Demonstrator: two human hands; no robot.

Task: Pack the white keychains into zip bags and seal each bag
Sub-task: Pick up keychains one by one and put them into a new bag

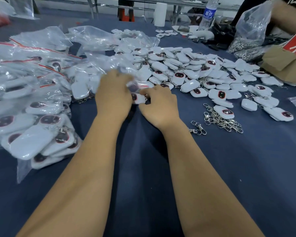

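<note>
Keychain (138,98), white w/ dark red-rimmed face, sits between the two hands on the blue cloth (246,159), partly inside a clear zip bag (135,86) w/ red strip; bag is motion-blurred, so how far in – can't tell. Left hand (114,98) curls over the bag, fingers gripping the plastic at its far side. Right hand (159,105) has fingers bent down, tips pinching the keychain/bag edge just beside the left hand; the two hands nearly touch. Beyond and to the right of the right hand: big loose pile of keychains (203,74), some face up, some face down, metal clips attached. Near the right wrist: a couple of loose clips (197,128), and further right a small heap of clips (222,120). Left of the left hand: heap of filled bags (32,108), keychains showing thru the plastic, red seal strips on top edges. Far beyond the hands: water bottle (208,14), white roll (160,14), big clear bag of metal parts (249,35) at far right, cardboard box (284,62) beside it. Another person's arm (287,16) at far right corner.
</note>
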